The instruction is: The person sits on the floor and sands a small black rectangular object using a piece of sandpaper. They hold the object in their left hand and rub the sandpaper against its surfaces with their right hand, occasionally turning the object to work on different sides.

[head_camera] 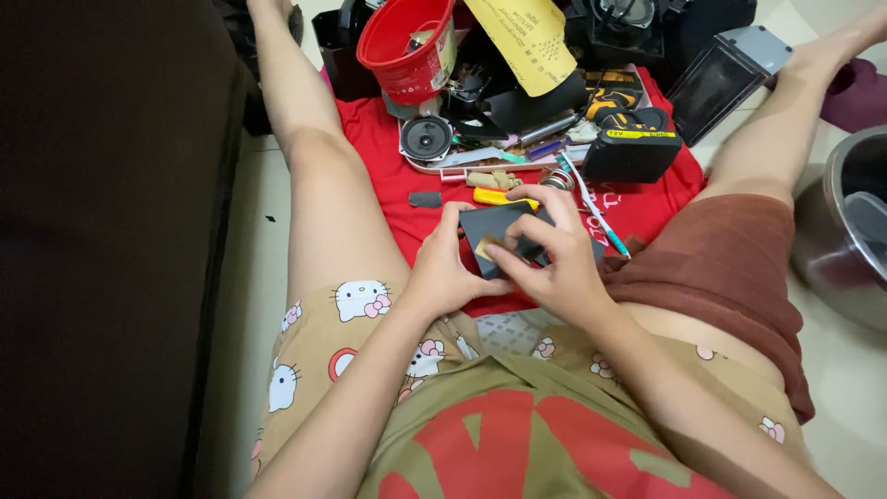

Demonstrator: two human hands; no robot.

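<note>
I sit on the floor with legs spread. My left hand (pixel 443 268) grips the near left edge of a flat black plastic panel (pixel 494 225) held over a red cloth (pixel 388 152). My right hand (pixel 554 254) lies across the panel's right side, its fingertips pinching a small yellowish scrap (pixel 487 247) against the panel's surface. Both hands touch the panel, and its right part is hidden under my fingers.
Beyond the hands lie a round speaker (pixel 426 139), a red bucket (pixel 404 43), a yellow sandpaper sheet (pixel 527 42), a black and yellow battery tool (pixel 633 139), a yellow-handled tool (pixel 504 196) and pens. A dark sofa (pixel 102 231) stands left, a metal pot (pixel 845 231) right.
</note>
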